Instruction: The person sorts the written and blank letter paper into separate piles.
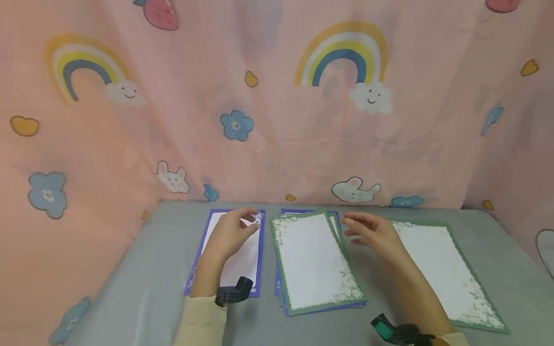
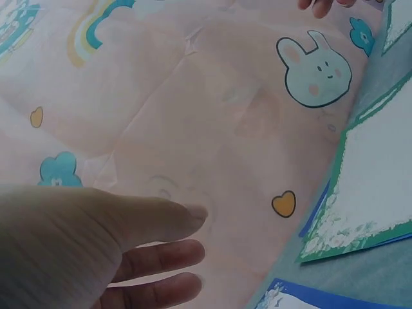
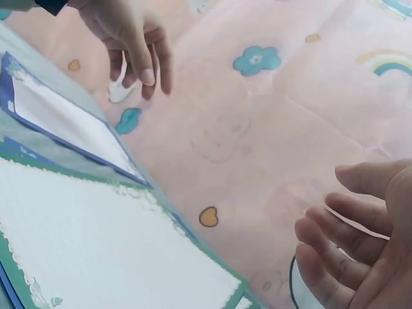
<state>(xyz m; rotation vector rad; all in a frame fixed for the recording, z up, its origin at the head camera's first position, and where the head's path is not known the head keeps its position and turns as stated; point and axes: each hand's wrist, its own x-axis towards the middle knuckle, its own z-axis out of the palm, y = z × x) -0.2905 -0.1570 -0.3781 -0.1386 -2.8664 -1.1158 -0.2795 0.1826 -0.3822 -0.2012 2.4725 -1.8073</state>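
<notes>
My left hand (image 1: 232, 234) hovers over a purple-bordered sheet of paper (image 1: 242, 269) on the left, its fingers loosely bent and holding nothing. In the middle lies a stack of sheets, a green-bordered sheet (image 1: 313, 264) with white flowers on top and purple and green edges showing beneath. My right hand (image 1: 372, 233) is held just right of that stack, fingers relaxed, with nothing in it. Under and beyond the right forearm lies another green-bordered sheet (image 1: 446, 269), partly covered by the arm. In the right wrist view, the right hand (image 3: 357, 238) appears with its fingers apart.
The sheets lie on a grey table (image 1: 143, 274). Behind it hangs a pink curtain (image 1: 277, 158) printed with rainbows, rabbits and flowers, which also runs along both sides. Dark devices are strapped to the left wrist (image 1: 233, 291) and right wrist (image 1: 400, 332).
</notes>
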